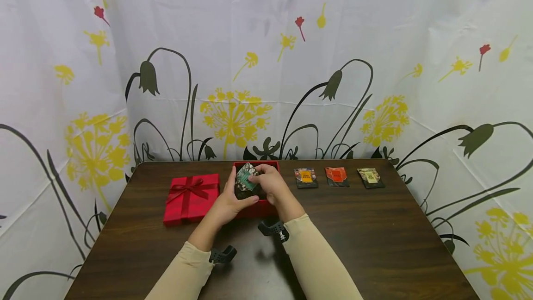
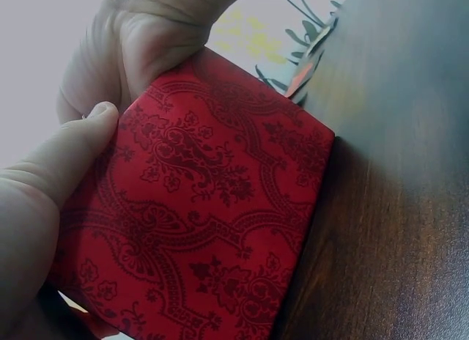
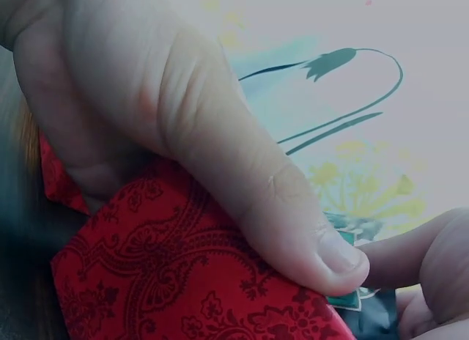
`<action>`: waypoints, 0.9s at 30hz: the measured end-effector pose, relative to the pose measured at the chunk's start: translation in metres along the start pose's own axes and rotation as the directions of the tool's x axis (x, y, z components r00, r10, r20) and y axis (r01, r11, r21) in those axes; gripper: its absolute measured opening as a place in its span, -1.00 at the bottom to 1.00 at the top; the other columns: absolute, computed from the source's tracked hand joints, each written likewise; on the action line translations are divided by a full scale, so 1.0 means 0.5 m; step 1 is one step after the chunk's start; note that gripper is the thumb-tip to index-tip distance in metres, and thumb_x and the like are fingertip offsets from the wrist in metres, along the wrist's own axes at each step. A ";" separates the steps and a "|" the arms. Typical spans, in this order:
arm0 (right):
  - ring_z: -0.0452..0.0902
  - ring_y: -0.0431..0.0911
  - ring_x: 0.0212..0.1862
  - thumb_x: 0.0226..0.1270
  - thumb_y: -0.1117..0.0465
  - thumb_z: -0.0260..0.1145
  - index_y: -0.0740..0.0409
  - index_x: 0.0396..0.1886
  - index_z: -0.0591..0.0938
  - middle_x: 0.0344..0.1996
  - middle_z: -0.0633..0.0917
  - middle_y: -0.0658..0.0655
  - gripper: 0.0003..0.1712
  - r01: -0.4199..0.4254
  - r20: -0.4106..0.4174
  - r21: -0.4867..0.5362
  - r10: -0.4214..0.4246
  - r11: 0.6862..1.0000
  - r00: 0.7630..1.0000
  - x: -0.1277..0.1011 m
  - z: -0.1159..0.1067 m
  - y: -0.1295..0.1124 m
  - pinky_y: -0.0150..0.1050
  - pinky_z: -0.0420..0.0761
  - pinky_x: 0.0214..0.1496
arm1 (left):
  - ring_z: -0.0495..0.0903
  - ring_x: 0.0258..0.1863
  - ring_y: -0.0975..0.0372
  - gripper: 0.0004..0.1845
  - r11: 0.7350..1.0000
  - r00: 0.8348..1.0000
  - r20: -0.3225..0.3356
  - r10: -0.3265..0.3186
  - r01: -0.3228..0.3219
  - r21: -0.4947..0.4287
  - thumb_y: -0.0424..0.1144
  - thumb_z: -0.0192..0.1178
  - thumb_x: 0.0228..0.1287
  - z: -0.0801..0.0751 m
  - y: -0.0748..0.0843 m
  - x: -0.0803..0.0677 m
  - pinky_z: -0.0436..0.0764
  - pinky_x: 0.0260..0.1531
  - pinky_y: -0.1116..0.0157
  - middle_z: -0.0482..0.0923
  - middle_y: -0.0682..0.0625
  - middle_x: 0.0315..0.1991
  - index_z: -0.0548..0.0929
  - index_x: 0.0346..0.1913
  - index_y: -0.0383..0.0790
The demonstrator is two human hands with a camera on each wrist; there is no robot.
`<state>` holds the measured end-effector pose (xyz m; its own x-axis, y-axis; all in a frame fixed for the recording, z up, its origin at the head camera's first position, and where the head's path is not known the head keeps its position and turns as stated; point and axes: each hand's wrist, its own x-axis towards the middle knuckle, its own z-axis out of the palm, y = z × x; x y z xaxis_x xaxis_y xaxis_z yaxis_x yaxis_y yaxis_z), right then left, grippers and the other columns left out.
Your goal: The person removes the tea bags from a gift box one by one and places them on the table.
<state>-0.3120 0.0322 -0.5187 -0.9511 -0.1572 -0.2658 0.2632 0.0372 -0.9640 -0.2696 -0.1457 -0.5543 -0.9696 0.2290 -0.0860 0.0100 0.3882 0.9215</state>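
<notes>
I've got both hands meeting at the centre of the head view, over the open red box (image 1: pixel 266 208) that sits toward the far edge of the brown table (image 1: pixel 374 244). My left hand (image 1: pixel 228 203) is curled around the box's left wall, thumb lying along the patterned red side (image 2: pixel 212 230) as the left wrist view shows, fingers wrapped over the top rim. My right hand (image 1: pixel 269 182) comes in from the right, and its thumb (image 3: pixel 293 230) and fingers pinch a small green-and-white packet (image 1: pixel 245 176) held tilted just above the box's dark interior; the right wrist view catches a sliver of that packet (image 3: pixel 344 300) under the thumb tip, right at the box's upper edge. Just left of the box, nearly touching it, lies the red lid with a ribbon bow (image 1: pixel 190 197), flat on the table. To the right of centre, near the far edge, three more packets lie in a row, spaced apart: an orange-labelled one (image 1: pixel 306 177), a red-orange one (image 1: pixel 336 176) and a pale yellow one (image 1: pixel 370 177). There is bare tabletop across the near half and the whole right side in front of the row; the left side is tighter, with the lid sitting between the box and the table's left edge. A flowered curtain (image 1: pixel 266 59) hangs close behind the far edge.
</notes>
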 end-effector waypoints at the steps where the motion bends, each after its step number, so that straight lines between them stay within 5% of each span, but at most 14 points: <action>1: 0.62 -0.01 0.05 0.54 0.32 0.41 0.17 0.00 0.68 0.11 0.68 0.17 -0.87 0.011 -0.007 0.012 -0.011 1.000 1.000 -0.001 0.000 0.000 0.06 0.70 0.36 | -0.11 0.79 -0.22 0.41 1.000 1.000 0.000 0.001 -0.001 -0.001 0.22 0.51 0.32 0.000 0.000 0.000 0.05 0.69 -0.32 -0.29 -0.19 0.83 -0.43 0.80 0.14; 5: 0.58 0.01 0.10 0.56 0.27 0.41 0.13 -0.08 0.63 0.11 0.65 0.14 -0.89 0.057 -0.036 0.050 -0.055 0.997 0.998 -0.004 -0.002 -0.002 0.00 0.67 0.30 | -0.08 0.78 -0.22 0.40 1.000 1.000 0.002 0.003 -0.003 -0.007 0.18 0.51 0.33 0.000 0.003 -0.002 0.07 0.68 -0.33 -0.28 -0.19 0.83 -0.43 0.80 0.16; 13: 0.63 -0.08 -0.16 0.56 0.25 0.45 0.21 0.09 0.57 -0.08 0.64 0.13 -0.73 0.159 -0.113 0.095 -0.148 0.983 0.982 -0.007 0.001 0.006 -0.30 0.73 -0.34 | -0.04 0.77 -0.21 0.40 1.000 1.000 -0.001 0.013 -0.013 -0.024 0.14 0.53 0.32 0.001 0.002 -0.001 0.08 0.70 -0.28 -0.26 -0.21 0.82 -0.43 0.80 0.13; 18: 0.73 -0.03 -0.12 0.56 0.34 0.41 0.23 0.28 0.54 -0.06 0.67 0.21 -0.60 0.247 -0.107 0.158 -0.232 0.956 0.967 -0.014 0.001 0.011 -0.01 0.88 -0.19 | -0.04 0.77 -0.22 0.46 1.000 1.000 0.004 0.009 -0.009 -0.020 0.24 0.55 0.26 0.001 0.001 -0.001 0.08 0.70 -0.28 -0.27 -0.21 0.82 -0.43 0.80 0.13; 22: 0.72 -0.04 -0.10 0.59 0.26 0.40 0.19 0.16 0.58 -0.03 0.68 0.16 -0.72 0.309 -0.084 0.138 -0.300 0.941 0.950 -0.022 0.000 0.011 0.29 0.82 -0.05 | -0.02 0.76 -0.23 0.46 1.000 1.000 0.005 0.000 0.000 -0.022 0.24 0.55 0.26 -0.001 0.001 -0.001 0.11 0.68 -0.30 -0.27 -0.22 0.82 -0.44 0.80 0.13; 24: 0.69 -0.06 -0.12 0.62 0.20 0.38 0.16 0.09 0.58 -0.07 0.67 0.11 -0.78 0.351 -0.080 0.130 -0.343 0.927 0.936 -0.026 -0.001 0.015 0.31 0.82 -0.11 | -0.01 0.75 -0.24 0.44 1.000 1.000 0.004 0.000 0.000 -0.019 0.21 0.54 0.28 -0.001 0.001 0.000 0.12 0.67 -0.31 -0.26 -0.23 0.82 -0.44 0.80 0.14; 27: 0.64 -0.11 -0.19 0.66 0.11 0.34 0.10 0.03 0.60 -0.17 0.65 0.04 -0.82 0.430 -0.096 0.114 -0.421 0.896 0.902 -0.036 -0.005 0.023 0.05 0.85 -0.29 | -0.02 0.76 -0.24 0.41 1.000 1.000 -0.006 -0.004 0.004 -0.017 0.15 0.53 0.31 0.000 0.000 0.000 0.12 0.67 -0.32 -0.25 -0.22 0.82 -0.43 0.80 0.16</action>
<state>-0.2925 0.0380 -0.5248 -0.9842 -0.0626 0.1658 -0.1553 -0.1464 -0.9770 -0.2697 -0.1455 -0.5541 -0.9711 0.2219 -0.0875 0.0019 0.3740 0.9274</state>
